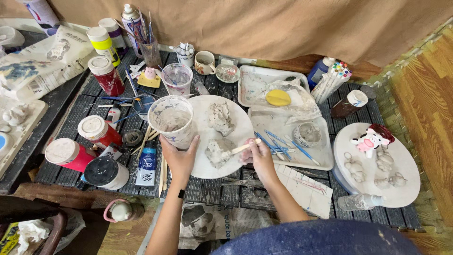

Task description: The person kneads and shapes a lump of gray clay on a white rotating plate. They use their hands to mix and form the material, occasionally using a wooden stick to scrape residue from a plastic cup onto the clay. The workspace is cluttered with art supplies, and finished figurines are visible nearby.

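Item: grey clay lump (216, 152) on the round white board (238, 122), near the table's (66, 127) front edge. We see our right hand (258, 157) closed around a wooden brush (239, 149), its tip on the lump. Our left hand (179, 153) wraps the plastic cup (171, 119) of cloudy water at the board's left edge. A second lump (220, 118) behind looks untouched. Right corner: round tray (410, 170) with cow figurine (369, 140), small unpainted pieces (384, 160). Left edge: red paint jars (96, 131).

Both hands' (179, 156) grip (257, 153) closed, forearms forward
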